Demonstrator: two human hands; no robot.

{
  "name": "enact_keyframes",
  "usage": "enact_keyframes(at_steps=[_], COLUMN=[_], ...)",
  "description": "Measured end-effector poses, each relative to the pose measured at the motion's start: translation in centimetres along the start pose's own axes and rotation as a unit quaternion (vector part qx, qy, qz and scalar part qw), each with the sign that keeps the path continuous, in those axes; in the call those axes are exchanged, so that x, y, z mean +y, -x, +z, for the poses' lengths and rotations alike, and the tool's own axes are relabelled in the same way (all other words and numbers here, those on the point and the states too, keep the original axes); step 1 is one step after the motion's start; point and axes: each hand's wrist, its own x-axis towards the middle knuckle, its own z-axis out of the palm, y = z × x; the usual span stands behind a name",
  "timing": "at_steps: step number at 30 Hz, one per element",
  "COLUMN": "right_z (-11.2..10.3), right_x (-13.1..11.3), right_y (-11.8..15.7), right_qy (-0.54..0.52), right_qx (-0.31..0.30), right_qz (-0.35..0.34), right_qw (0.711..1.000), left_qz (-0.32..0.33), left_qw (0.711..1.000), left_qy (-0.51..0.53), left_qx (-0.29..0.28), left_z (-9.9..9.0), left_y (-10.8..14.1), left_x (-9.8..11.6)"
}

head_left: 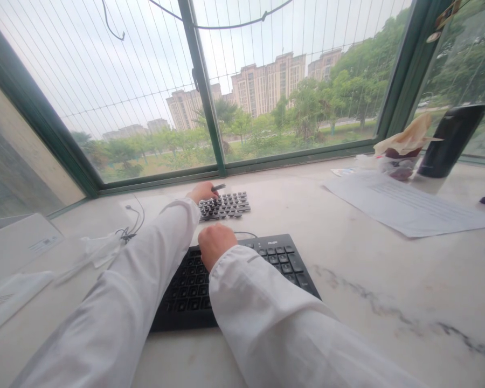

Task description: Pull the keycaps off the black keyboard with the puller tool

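A black keyboard (pixel 285 258) lies before me, with key positions on its left that look bare of caps and keys in place on its right. Behind it, loose dark keycaps (pixel 234 202) stand in rows on the white marble top. At the left end of those rows, my left hand (pixel 202 191) is closed on a narrow dark piece (pixel 218 187) that looks like a keycap. My right hand (pixel 216 243) is curled over the upper middle of the keyboard. Its fingertips are hidden, and I cannot see what they hold.
Thin cables (pixel 131 229) and clear plastic lie to the left, beside a white box (pixel 20 248). On the right are a printed sheet (pixel 412 205), a bag with crumpled paper (pixel 404 143) and a black tumbler (pixel 452 140). A green-framed window (pixel 222 134) closes off the back.
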Motion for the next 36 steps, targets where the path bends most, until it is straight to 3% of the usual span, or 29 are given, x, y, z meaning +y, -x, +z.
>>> enact_keyframes(at_steps=[13, 20, 27, 32, 34, 36], right_z=[0.2, 0.0, 0.2, 0.5, 0.6, 0.6], right_x=[0.0, 0.0, 0.0, 0.2, 0.4, 0.6], right_y=[0.0, 0.0, -0.1, -0.1, -0.1, -0.1], right_qy=[0.005, 0.011, 0.033, 0.045, 0.053, 0.061], right_qx=[0.01, -0.001, 0.005, 0.023, 0.039, 0.071], right_qz=[0.002, 0.004, 0.008, 0.008, 0.011, 0.013], right_qw=[1.0, 1.0, 0.999, 0.999, 0.998, 0.996], left_qz=[-0.021, -0.065, -0.102, -0.08, -0.063, -0.057], left_qw=[0.999, 0.997, 0.986, 0.956, 0.936, 0.896], left_qy=[-0.042, -0.038, 0.026, 0.094, 0.169, 0.325], left_qx=[-0.005, 0.022, 0.132, 0.264, 0.301, 0.297], left_z=[0.1, -1.4, -3.8, -4.9, -5.4, -6.2], left_y=[-1.6, -0.3, 3.3, 7.8, 10.1, 12.5], left_x=[-1.0, -0.7, -0.3, 1.1, 2.0, 3.0])
